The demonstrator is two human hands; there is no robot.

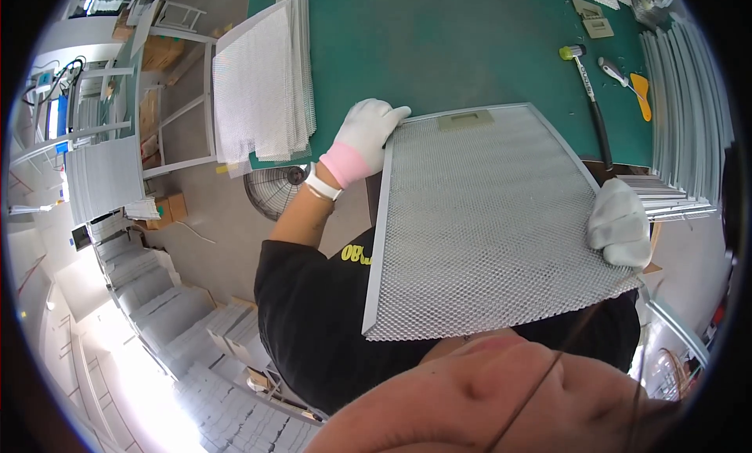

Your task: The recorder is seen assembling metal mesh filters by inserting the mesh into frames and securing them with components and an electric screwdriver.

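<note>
A silver metal mesh filter panel [478, 226] is tilted up toward me, its far edge at the green table. A thin metal frame strip runs along its left, far and right sides; the near edge shows bare mesh. A beige plastic plate with a slot [465, 120] sits at the far edge of the panel. My left hand [366, 132], in a white glove with a pink cuff, is closed on the far left corner. My right hand [620, 224], also white-gloved, has its fingers folded over the right edge, near the bare mesh end.
On the green table [439, 45], a stack of mesh sheets [266, 85] lies at left. A mallet [587, 92], a screwdriver [615, 71] and an orange scraper [641, 96] lie at right. Beyond them stand metal strips [685, 108]. A floor fan [274, 190] is below the table's left edge.
</note>
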